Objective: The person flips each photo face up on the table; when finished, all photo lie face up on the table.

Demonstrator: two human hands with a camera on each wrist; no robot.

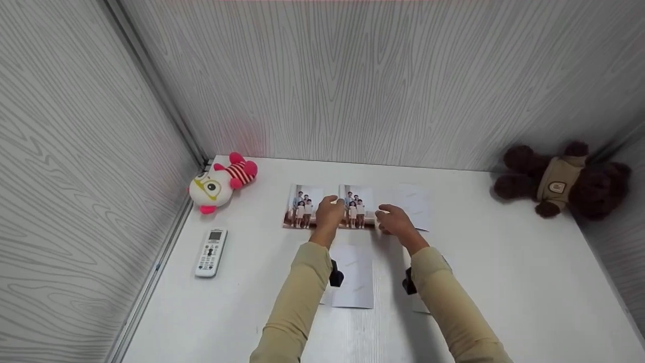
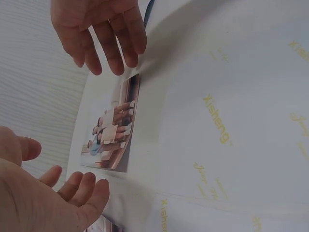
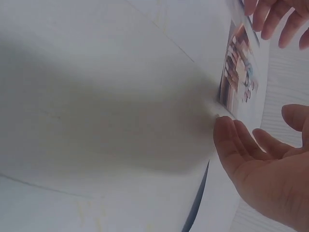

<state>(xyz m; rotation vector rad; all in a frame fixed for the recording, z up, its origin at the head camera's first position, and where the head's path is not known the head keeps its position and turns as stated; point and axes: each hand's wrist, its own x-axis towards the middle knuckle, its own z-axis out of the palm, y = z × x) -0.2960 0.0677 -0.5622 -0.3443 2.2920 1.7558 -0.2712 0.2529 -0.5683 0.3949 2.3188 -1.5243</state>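
Observation:
Two matching family photo prints lie face up side by side, a left photo [image 1: 297, 206] and a middle photo [image 1: 356, 204]. To their right is a white sheet [image 1: 415, 201], blank side up. My left hand [image 1: 330, 217] hovers at the left edge of the middle photo, fingers relaxed. At that photo's right edge, my right hand [image 1: 396, 223] has its fingers loosely bent; nothing shows in its grasp. In the left wrist view the middle photo [image 2: 113, 128] lies between both hands. From the right wrist, my right fingertips [image 3: 223, 126] appear close to its corner.
Nearer me lies another white sheet [image 1: 352, 277], with faint yellow lettering in the left wrist view. More sheet edges [image 1: 421, 305] show under my sleeves. A white remote [image 1: 210, 253] and a pink-and-white plush toy [image 1: 221, 182] are at left, a brown teddy bear [image 1: 557, 184] at right.

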